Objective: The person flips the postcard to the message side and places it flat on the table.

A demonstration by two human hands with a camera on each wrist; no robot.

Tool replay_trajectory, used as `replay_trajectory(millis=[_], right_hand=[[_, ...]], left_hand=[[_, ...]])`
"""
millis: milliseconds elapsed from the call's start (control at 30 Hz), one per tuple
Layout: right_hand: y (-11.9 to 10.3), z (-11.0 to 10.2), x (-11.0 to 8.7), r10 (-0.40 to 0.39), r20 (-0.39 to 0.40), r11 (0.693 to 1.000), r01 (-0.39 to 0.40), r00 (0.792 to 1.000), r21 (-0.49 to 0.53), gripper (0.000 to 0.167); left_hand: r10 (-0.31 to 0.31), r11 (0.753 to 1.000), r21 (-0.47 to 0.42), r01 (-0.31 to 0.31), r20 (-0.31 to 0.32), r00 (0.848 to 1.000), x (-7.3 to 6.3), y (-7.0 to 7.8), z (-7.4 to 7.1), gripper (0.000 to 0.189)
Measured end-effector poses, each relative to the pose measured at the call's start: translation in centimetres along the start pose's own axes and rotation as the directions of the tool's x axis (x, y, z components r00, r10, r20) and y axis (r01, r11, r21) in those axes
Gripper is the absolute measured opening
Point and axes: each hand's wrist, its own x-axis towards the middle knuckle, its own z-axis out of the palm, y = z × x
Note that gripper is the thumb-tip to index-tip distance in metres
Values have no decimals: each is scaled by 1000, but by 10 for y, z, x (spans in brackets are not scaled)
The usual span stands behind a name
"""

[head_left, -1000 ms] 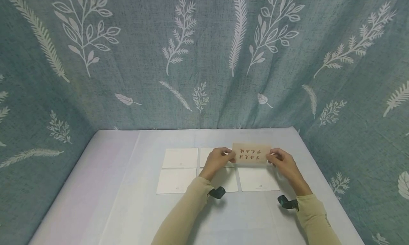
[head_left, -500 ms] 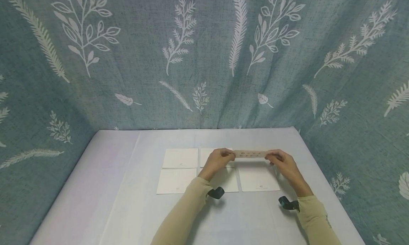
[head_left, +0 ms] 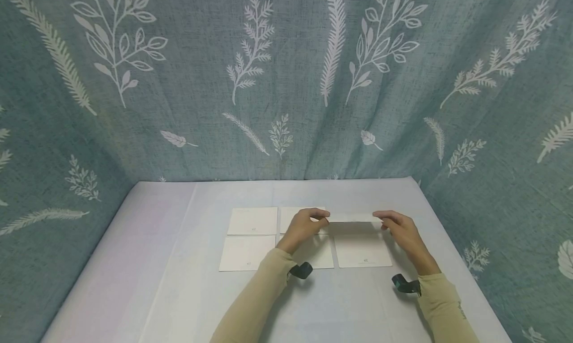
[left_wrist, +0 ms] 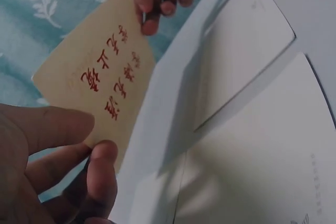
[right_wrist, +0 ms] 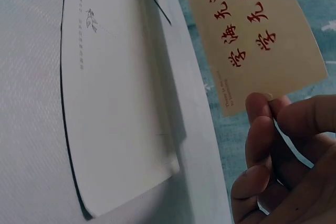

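Between my two hands hangs a small tan card (left_wrist: 100, 72) with two lines of red handwritten-style characters, raised above the table. My left hand (head_left: 306, 223) pinches one end between thumb and fingertips. The other end is pinched by my right hand (head_left: 400, 228), whose thumb and fingers close on the card's edge in the right wrist view. The lettered face shows in both wrist views, while from the head view the card is tilted so its lettering is out of sight. Below my hands lies a white card (head_left: 364, 253) with a small printed sprig.
Several white cards lie in two rows on the pale cloth-covered table (head_left: 179, 293), including a back-left card (head_left: 252, 221) and a front-left card (head_left: 247, 253). My left forearm partly covers the middle ones. A green leaf-patterned curtain (head_left: 286, 84) surrounds the table's back and sides.
The tan card has tipped over between my hands: its red lettering faced the head view a second ago, narrowed to a strip, and is now hidden there. Both hands stay nearly in place.
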Motion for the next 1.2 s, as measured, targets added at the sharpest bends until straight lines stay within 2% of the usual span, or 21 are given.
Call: replay_trajectory(millis=[167, 333, 500, 667, 767, 900, 1067, 1200], right_hand=[[1, -1, 2, 25, 5, 1000, -25, 1000, 0, 36], [1, 0, 2, 24, 16, 1000, -24, 1000, 15, 48], [4, 0, 1, -22, 14, 999, 21, 1000, 28, 49], [8, 4, 3, -23, -30, 999, 22, 999, -34, 53], [9, 7, 4, -19, -60, 998, 15, 998, -65, 55], [9, 8, 6, -33, -77, 996, 27, 997, -85, 54], [7, 6, 7, -52, -81, 995, 45, 995, -89, 53], [7, 6, 8, -42, -91, 995, 33, 995, -95, 52]], left_hand=[[52, 995, 86, -50, -19, 998, 1, -1, 1, 27], [112, 978, 182, -101, -52, 992, 4, -2, 5, 28], [140, 966, 232, -115, -94, 986, 2, -2, 10, 31], [181, 944, 302, -133, -137, 974, 0, 2, 15, 25], [202, 926, 352, -133, -167, 965, 0, 5, 17, 23], [218, 917, 378, -125, -213, 952, 2, 9, 18, 21], [224, 917, 383, -113, -259, 940, 7, 12, 19, 26], [189, 929, 360, -79, -281, 941, 12, 13, 20, 39]])
